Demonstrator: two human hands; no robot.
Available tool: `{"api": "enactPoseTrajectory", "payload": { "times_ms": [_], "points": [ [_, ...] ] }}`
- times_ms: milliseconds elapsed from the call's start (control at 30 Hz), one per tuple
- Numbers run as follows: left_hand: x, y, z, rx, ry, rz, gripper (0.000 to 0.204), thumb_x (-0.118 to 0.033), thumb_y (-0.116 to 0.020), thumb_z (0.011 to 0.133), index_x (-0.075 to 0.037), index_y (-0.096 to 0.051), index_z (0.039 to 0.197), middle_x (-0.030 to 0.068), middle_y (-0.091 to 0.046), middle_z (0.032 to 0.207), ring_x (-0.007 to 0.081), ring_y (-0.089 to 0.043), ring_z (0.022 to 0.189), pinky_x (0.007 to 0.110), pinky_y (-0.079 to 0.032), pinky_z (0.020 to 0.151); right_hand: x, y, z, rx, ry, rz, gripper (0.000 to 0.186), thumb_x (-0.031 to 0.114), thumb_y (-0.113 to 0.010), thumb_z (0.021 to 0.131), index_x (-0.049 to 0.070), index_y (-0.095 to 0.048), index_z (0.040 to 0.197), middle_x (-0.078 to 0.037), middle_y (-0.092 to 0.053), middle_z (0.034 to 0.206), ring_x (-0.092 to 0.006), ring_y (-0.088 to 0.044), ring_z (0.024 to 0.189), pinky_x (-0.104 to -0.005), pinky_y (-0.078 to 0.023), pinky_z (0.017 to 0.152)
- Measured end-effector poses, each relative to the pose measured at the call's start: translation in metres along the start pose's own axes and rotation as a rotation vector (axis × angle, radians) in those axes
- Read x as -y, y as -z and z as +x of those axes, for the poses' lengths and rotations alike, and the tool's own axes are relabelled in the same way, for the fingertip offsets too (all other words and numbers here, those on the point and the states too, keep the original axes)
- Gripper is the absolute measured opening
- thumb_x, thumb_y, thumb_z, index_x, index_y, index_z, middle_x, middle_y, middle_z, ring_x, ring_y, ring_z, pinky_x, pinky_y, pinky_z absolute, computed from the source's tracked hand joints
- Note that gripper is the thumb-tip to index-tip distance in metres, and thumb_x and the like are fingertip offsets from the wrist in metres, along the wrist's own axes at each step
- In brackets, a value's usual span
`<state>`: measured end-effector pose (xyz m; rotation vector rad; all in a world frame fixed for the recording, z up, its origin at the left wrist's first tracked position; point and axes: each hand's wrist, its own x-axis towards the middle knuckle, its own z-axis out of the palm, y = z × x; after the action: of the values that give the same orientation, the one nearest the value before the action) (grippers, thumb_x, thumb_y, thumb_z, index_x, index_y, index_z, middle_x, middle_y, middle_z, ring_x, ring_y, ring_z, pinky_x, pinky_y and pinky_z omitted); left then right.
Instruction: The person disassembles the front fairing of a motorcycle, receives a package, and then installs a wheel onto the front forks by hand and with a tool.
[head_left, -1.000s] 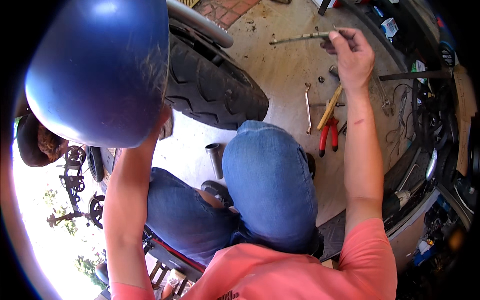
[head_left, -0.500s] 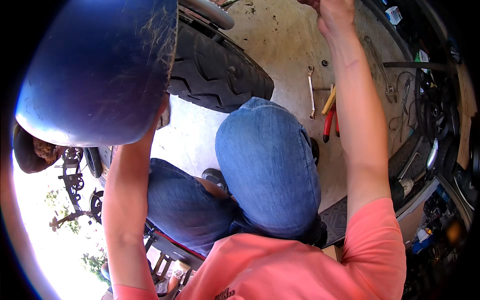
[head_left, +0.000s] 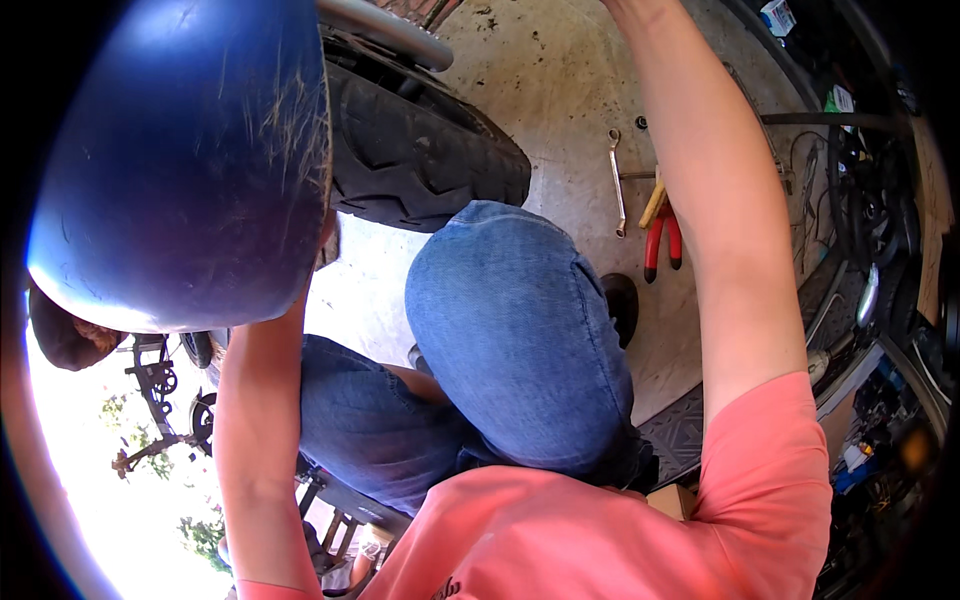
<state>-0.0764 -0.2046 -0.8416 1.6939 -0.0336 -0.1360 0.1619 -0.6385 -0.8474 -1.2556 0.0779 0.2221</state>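
A large scratched dark-blue fender fills the upper left. My left forearm reaches up behind it, and the fender hides nearly all of my left hand, so its fingers do not show. Just right of the fender is a black knobby tire, with a grey metal tube above it. My right forearm stretches to the top edge, where the hand passes out of the picture. What either hand touches cannot be seen.
On the concrete floor lie a combination wrench, red-handled pliers, a yellow-handled tool and a small dark socket-like piece. My bent knee is close below the tire. Cables and clutter line the right side.
My right arm has reached farther up, taking its hand out of view. The fender and tire sit slightly farther left in the picture. My left hand stays behind the fender.
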Motion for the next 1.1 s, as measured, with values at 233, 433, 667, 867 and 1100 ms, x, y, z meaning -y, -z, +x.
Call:
{"api": "enactPoseTrajectory", "payload": {
  "times_ms": [233, 433, 667, 867, 1100],
  "points": [
    [-0.003, 0.004, -0.008, -0.01, -0.014, 0.051, 0.068, -0.019, -0.082, 0.089, -0.009, -0.051, 0.148, 0.0136, -0.062, 0.14, 0.0351, -0.06, 0.128, 0.047, -0.05, 0.111, -0.029, -0.015, 0.048, 0.048, -0.24, -0.021, 0.03, 0.034, -0.06, 0.099, 0.013, -0.064, 0.078, -0.004, -0.064, 0.063, -0.0153, -0.055, 0.049, -0.0301, -0.04, 0.044],
    [-0.005, -0.001, -0.004, -0.005, -0.03, 0.089, 0.067, -0.018, -0.082, 0.089, -0.009, -0.051, 0.148, 0.0141, -0.062, 0.14, 0.0358, -0.06, 0.128, 0.047, -0.05, 0.111, -0.043, -0.016, 0.052, -0.066, -0.153, -0.09, 0.031, 0.033, -0.061, 0.099, 0.01, -0.066, 0.078, -0.006, -0.064, 0.063, -0.016, -0.055, 0.049, -0.0312, -0.039, 0.043],
    [-0.013, 0.0, -0.004, -0.006, -0.04, 0.132, 0.066, -0.017, -0.081, 0.09, -0.009, -0.051, 0.148, 0.0148, -0.062, 0.14, 0.0365, -0.06, 0.128, 0.048, -0.05, 0.111, -0.04, -0.013, 0.037, -0.076, -0.094, -0.089, 0.026, 0.029, -0.064, 0.097, 0.008, -0.07, 0.084, -0.008, -0.067, 0.067, -0.0178, -0.059, 0.05, -0.0327, -0.04, 0.043],
    [-0.01, 0.0, -0.003, 0.007, -0.065, 0.18, 0.065, -0.016, -0.081, 0.09, -0.009, -0.05, 0.148, 0.0153, -0.062, 0.14, 0.0371, -0.06, 0.128, 0.048, -0.05, 0.11, -0.051, -0.006, 0.031, -0.079, -0.096, -0.127, 0.025, 0.03, -0.064, 0.098, 0.007, -0.07, 0.09, -0.009, -0.069, 0.07, -0.0187, -0.06, 0.051, -0.033, -0.041, 0.043],
    [-0.01, 0.002, -0.005, 0.015, -0.123, 0.286, 0.065, -0.014, -0.08, 0.091, -0.009, -0.05, 0.148, 0.0159, -0.061, 0.14, 0.0378, -0.06, 0.128, 0.048, -0.05, 0.11, -0.049, -0.02, 0.026, -0.03, -0.141, -0.116, 0.026, 0.031, -0.064, 0.099, 0.007, -0.069, 0.09, -0.009, -0.069, 0.068, -0.0183, -0.059, 0.05, -0.0332, -0.04, 0.042]
  ]
}}
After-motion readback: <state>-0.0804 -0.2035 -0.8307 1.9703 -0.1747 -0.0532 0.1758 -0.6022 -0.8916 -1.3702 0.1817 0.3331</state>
